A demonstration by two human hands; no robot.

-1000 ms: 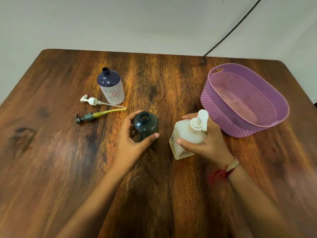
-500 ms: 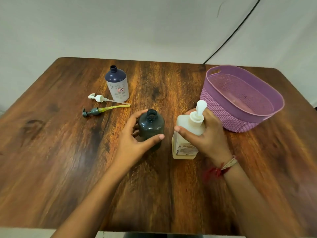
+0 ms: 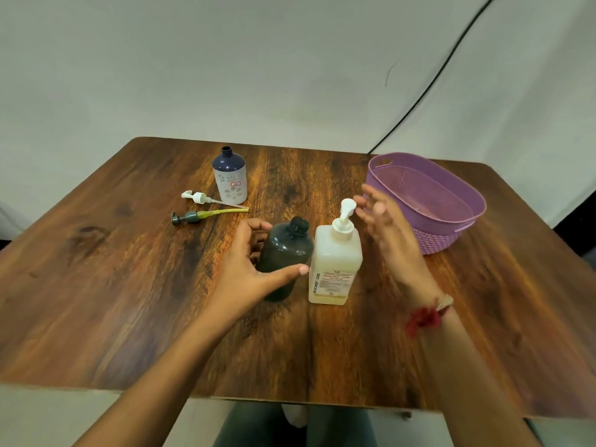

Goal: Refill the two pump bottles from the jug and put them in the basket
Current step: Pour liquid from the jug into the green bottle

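A dark uncapped bottle (image 3: 287,253) stands mid-table, and my left hand (image 3: 248,269) wraps around its left side. Right beside it stands the white square jug (image 3: 335,266) with a white pump top. My right hand (image 3: 383,221) hovers just right of the jug's pump with fingers spread, holding nothing. A navy-and-white uncapped bottle (image 3: 229,179) stands further back on the left. Two loose pump heads lie in front of it: a white pump head (image 3: 197,197) and a dark pump head with a yellow tube (image 3: 193,216). The purple basket (image 3: 464,201) sits at the right, with nothing in it.
The wooden table (image 3: 113,285) ends at a front edge close to my body. A black cable (image 3: 429,82) runs up the wall behind the basket. My knees show below the table edge.
My right hand has let go of the white jug, which now stands upright, and has opened beside the pump. My left hand stays on the dark bottle. The view has tilted up.
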